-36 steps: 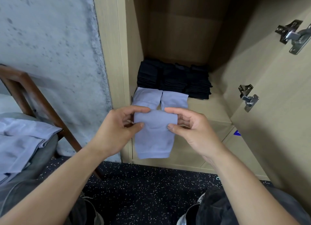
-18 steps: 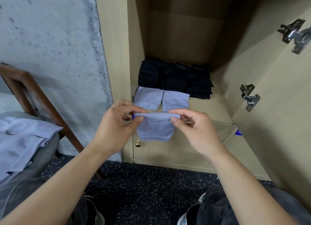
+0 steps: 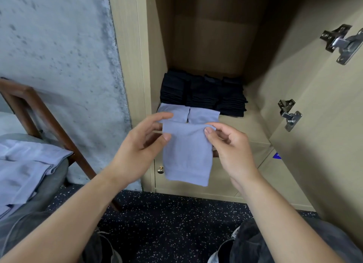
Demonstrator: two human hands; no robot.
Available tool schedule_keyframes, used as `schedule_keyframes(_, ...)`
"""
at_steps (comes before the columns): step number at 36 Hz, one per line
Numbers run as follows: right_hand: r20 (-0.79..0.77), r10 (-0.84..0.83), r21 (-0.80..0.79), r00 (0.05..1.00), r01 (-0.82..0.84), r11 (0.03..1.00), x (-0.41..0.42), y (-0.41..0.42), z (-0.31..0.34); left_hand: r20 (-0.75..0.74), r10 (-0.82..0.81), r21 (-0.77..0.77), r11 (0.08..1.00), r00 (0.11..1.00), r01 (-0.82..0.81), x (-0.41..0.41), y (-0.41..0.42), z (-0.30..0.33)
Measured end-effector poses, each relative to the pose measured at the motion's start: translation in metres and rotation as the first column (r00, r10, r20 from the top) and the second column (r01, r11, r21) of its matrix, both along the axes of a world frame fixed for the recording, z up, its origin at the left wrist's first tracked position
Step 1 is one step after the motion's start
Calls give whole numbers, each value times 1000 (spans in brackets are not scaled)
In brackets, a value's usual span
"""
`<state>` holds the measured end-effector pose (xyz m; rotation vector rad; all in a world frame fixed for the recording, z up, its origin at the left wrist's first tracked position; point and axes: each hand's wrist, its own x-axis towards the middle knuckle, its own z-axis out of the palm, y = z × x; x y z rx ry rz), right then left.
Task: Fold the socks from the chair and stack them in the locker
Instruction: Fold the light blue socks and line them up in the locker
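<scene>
You hold a folded blue sock up in front of the open locker.

Head view: your left hand pinches the blue sock at its top left corner, thumb in front, the other fingers loosely spread; your right hand pinches the top right corner, fingers curled. The sock hangs free before the locker shelf, where two folded blue socks lie at the front edge, black socks behind. More blue socks lie on the chair at left; open shelf remains to the right.
</scene>
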<state>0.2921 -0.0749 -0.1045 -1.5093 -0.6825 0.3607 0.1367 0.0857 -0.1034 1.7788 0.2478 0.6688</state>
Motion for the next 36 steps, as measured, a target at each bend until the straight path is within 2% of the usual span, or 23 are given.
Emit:
schedule_keyframes(3,-126,-6,35,992,11,999,1,-1,4,-66,-89,30,995,994,91,0,-5,-2)
schedule_keyframes(6,-209,7,57,978,6,998,2,-2,7,-135,-158,-32,987,978,155,0,-10,-1)
schedule_keyframes(11,-268,-15,52,963,30,998,4,-3,8,-216,-172,-98,983,961,154,-2,-13,-3)
schedule_keyframes(14,-257,-8,41,966,20,999,3,-4,9,-216,-121,-99,990,969,102,-1,-11,-5)
schedule_keyframes(18,-232,120,54,965,-111,992,2,-4,9,-183,-21,-111,994,983,1,5,-7,-8)
schedule_keyframes(23,-102,212,-93,972,-222,971,1,-5,7,-130,41,-145,988,991,-60,13,-5,-8)
schedule_keyframes(27,-34,194,-177,980,-197,964,6,-7,5,-126,48,-134,989,991,-65,19,-6,-7)
schedule_keyframes(36,39,100,-211,994,-90,973,25,-12,6,-162,48,-99,993,986,-65,41,-16,-18)
